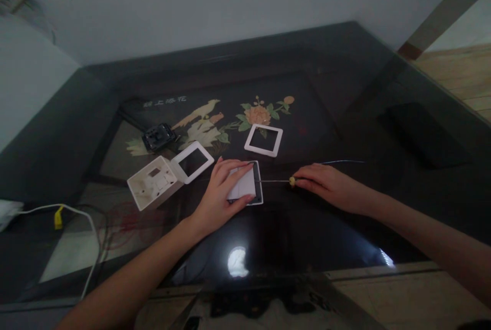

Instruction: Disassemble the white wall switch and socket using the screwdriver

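Observation:
Near the middle of the table, my left hand (pixel 219 193) holds down a white wall switch (pixel 244 184) with a dark inner frame and a pale outer edge. My thumb and fingers grip its near and far sides and cover its left part. My right hand (pixel 326 184) is closed round the yellow handle of a screwdriver (pixel 275 181). The thin shaft points left, and its tip meets the right part of the switch. Most of the handle is hidden in my fingers. Just beyond the switch lies a loose white square frame (pixel 277 141).
To the left stand an open white back box (pixel 171 191), another white frame (pixel 210 160) leaning by it, and a black switch part (pixel 158 137). A white cable (pixel 91 222) with a yellow tag runs along the left. The dark glossy table (pixel 268 248) meets a wall behind.

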A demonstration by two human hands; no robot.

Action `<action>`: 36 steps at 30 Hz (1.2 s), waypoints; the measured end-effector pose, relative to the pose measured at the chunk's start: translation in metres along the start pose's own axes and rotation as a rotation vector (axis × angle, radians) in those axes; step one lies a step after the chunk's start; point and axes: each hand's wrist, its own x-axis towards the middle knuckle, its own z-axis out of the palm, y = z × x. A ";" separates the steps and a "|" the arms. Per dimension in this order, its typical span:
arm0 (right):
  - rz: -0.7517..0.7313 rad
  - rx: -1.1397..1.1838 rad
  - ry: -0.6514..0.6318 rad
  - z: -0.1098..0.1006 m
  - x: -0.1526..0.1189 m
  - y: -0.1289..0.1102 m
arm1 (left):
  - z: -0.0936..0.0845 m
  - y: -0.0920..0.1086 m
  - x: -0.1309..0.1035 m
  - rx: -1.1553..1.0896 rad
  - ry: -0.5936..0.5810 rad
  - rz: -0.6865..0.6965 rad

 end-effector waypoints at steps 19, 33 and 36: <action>-0.173 -0.529 0.350 -0.005 -0.017 -0.017 | -0.002 0.001 0.000 -0.019 -0.009 0.002; -0.411 -0.804 0.353 -0.033 -0.001 -0.033 | 0.000 0.002 0.000 -0.010 0.010 0.010; -0.440 -0.787 0.371 -0.032 0.001 -0.031 | 0.000 0.002 0.000 -0.011 0.018 0.012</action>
